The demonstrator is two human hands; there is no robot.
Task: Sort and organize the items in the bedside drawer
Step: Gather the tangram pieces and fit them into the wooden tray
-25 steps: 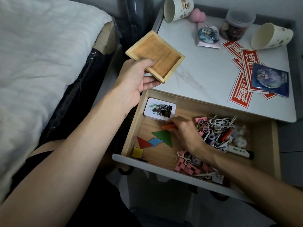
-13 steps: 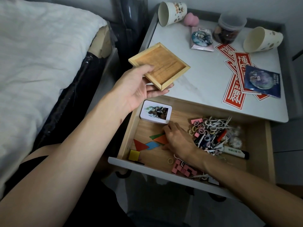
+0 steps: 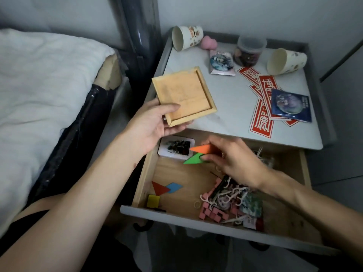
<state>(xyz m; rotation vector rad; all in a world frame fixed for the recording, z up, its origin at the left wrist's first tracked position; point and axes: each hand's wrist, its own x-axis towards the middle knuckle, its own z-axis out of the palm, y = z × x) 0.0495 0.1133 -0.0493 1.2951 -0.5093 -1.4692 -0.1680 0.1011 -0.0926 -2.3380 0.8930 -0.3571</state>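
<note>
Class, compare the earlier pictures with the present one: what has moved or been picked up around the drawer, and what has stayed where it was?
The right hand has lifted the orange triangle and green triangle off the drawer floor, up toward the wooden tray. The left hand still holds that tray, now turned squarer. The red triangle, blue piece and yellow square stayed put.

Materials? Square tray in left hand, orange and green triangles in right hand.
Square tray: pale unfinished-looking wood, faint grain, mitred rim corners. Orange triangle and green triangle: flat, matte, solid colour; painted wood or foam, unclear.
</note>
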